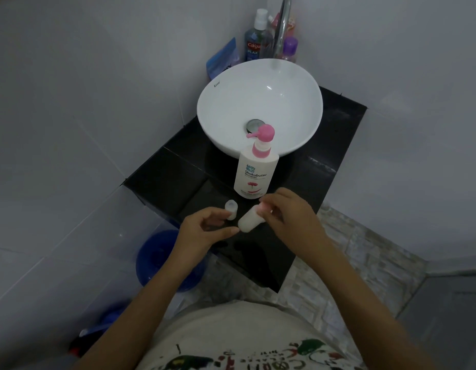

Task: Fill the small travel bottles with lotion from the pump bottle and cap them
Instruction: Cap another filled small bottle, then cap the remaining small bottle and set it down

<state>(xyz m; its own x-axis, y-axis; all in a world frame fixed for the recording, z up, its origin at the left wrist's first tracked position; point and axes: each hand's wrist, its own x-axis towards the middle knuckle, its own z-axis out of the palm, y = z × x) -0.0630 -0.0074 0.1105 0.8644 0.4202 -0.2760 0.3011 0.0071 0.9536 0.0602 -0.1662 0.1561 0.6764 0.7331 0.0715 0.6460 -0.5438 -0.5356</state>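
A white pump bottle (255, 169) with a pink pump stands on the black counter (306, 182) in front of the sink. My right hand (290, 217) pinches the top end of a small whitish travel bottle (249, 220), which is tilted with its base toward me. My left hand (202, 231) touches that base with the thumb tip, and its fingers are loosely curled. A second small travel bottle (230, 208) stands upright and uncapped on the counter, just beyond my left fingers. The held bottle's cap is hidden under my right fingers.
A white basin (221, 102) fills the back of the counter under a chrome tap (283, 25). Mouthwash (257, 44), a purple bottle (289, 49) and a blue pouch (222, 60) stand behind it. A blue bucket (157, 255) sits on the floor at left.
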